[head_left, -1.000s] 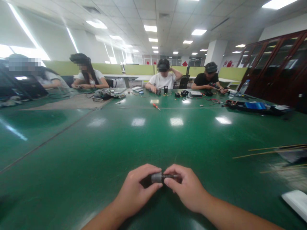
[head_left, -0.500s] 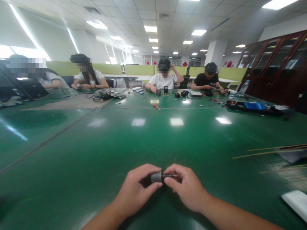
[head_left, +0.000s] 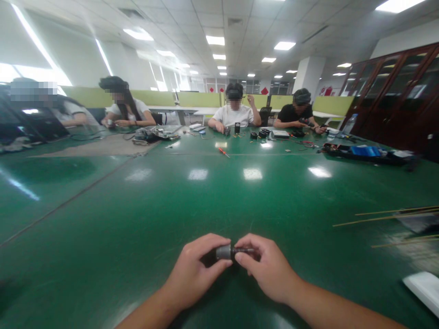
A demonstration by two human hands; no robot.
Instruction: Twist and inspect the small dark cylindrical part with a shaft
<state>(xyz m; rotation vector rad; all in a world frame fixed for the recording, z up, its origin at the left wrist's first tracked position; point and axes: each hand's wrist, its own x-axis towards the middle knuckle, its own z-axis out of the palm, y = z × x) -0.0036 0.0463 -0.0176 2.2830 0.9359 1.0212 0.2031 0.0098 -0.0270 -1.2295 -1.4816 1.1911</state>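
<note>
Low in the head view, my left hand (head_left: 196, 269) closes its thumb and fingers around a grey metal cylinder (head_left: 223, 252) that lies sideways just above the green table. A thin dark ridged shaft (head_left: 244, 250) points right from the cylinder's end. My right hand (head_left: 269, 269) pinches this shaft between thumb and fingers, its fingertips close beside the left ones. Whether cylinder and shaft are one piece I cannot tell.
The green table (head_left: 164, 196) spreads out ahead. An orange screwdriver (head_left: 223, 152) lies farther off. Yellowish thin rods (head_left: 380, 218) and a white object (head_left: 423, 290) are at right. Across the table, several people sit among black parts (head_left: 264, 133) and a long black tray (head_left: 370, 154).
Both my hands and the metal part stay in the same place. Across the table, the person in the middle has shifted a raised hand slightly away from the head.
</note>
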